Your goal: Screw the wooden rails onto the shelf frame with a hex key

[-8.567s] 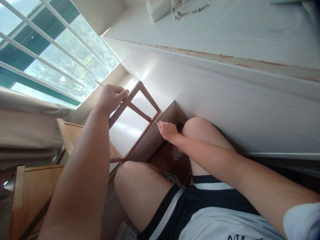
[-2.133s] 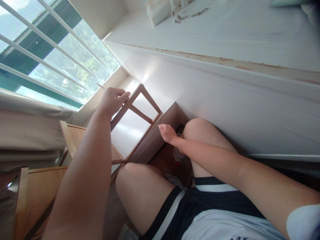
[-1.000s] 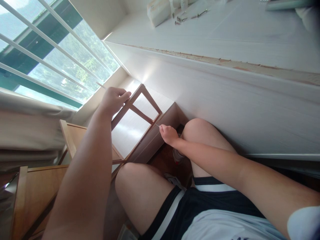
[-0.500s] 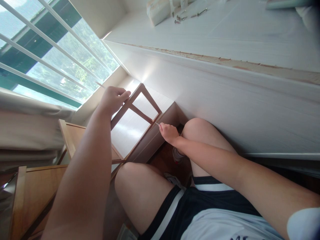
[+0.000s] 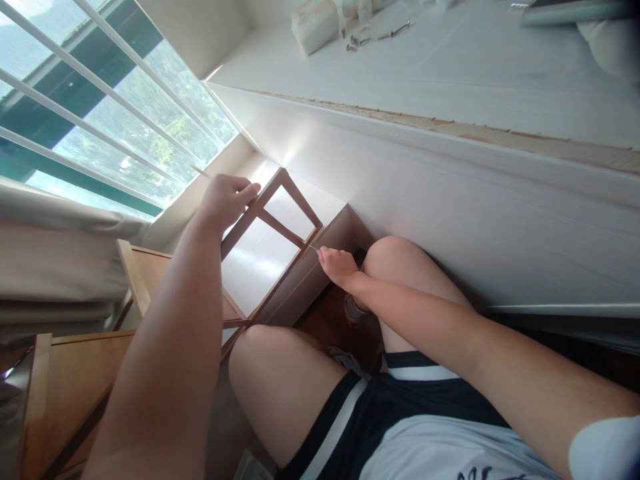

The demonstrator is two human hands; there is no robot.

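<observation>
My left hand (image 5: 233, 200) is closed around the upper rail of a brown wooden frame (image 5: 281, 228), which stands tilted on a white ledge below the window. Lower down, my right hand (image 5: 338, 265) is closed, with a thin metal rod-like tool (image 5: 313, 248) sticking out of its fingers. The tool's tip meets the frame's lower rail near the joint of the crossbar. The fist hides the rest of the tool, so its exact kind cannot be made out. Both of my bare knees are beneath the arms, beside the ledge.
Several screws and bolts (image 5: 357, 43) lie on the white countertop (image 5: 475, 87) at upper right, beside a white block-shaped package (image 5: 315, 27). Its front edge is chipped. Wooden panelled pieces (image 5: 75, 373) stand at left near the curtain (image 5: 60, 260). A barred window (image 5: 115, 100) is at upper left.
The tool in my right hand has turned slightly, and a little more of its length shows. My left hand stays on the frame, and the view has shifted a little.
</observation>
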